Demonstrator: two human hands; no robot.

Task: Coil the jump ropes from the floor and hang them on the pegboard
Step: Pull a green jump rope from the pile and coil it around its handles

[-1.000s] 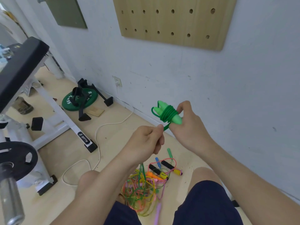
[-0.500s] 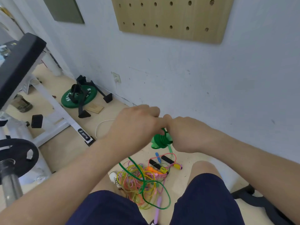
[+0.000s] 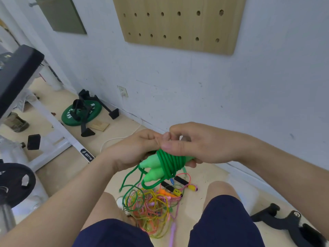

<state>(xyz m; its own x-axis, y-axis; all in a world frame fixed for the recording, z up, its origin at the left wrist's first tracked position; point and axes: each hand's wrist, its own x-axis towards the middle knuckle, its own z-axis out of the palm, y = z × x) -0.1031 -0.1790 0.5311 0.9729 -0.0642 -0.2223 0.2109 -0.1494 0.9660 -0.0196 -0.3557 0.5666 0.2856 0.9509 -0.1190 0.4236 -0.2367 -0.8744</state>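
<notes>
A green jump rope [image 3: 168,164] is wound in several turns round its two light green handles, and a loose loop of it hangs down toward the floor. My right hand [image 3: 192,145] grips the wound bundle from the right. My left hand [image 3: 137,148] is curled at the bundle's left end, fingers meeting the right hand's fingertips above it; the cord it pinches is hidden. A tangle of coloured jump ropes [image 3: 153,205] lies on the floor between my knees. The wooden pegboard [image 3: 178,24] hangs on the wall above, its holes bare.
A green weight plate [image 3: 81,112] with black stands lies by the wall at left. A white bench frame [image 3: 53,127] and a black barbell plate [image 3: 16,182] stand at far left. A white cable [image 3: 114,139] runs along the floor. Black handles [image 3: 288,223] lie at lower right.
The green bundle turned and more rope is wound on it. Both hands moved from meeting low over the pile to holding the bundle level; the loose green loop on the floor has shortened.
</notes>
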